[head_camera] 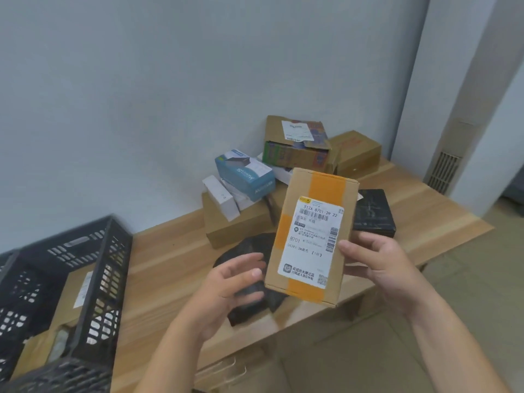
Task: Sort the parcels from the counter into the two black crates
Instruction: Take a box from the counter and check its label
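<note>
Over the counter (170, 265) front edge, head view: right hand (374, 259) grips the cardboard parcel (309, 236) by its right side, upright, label toward camera. Left hand (229, 282) fingers loose and spread, just beside the parcel's lower left corner; contact unclear. Black crate (99, 293) at left holds a box.

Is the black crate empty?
No, the black crate has a brown cardboard parcel lying inside it.
</note>
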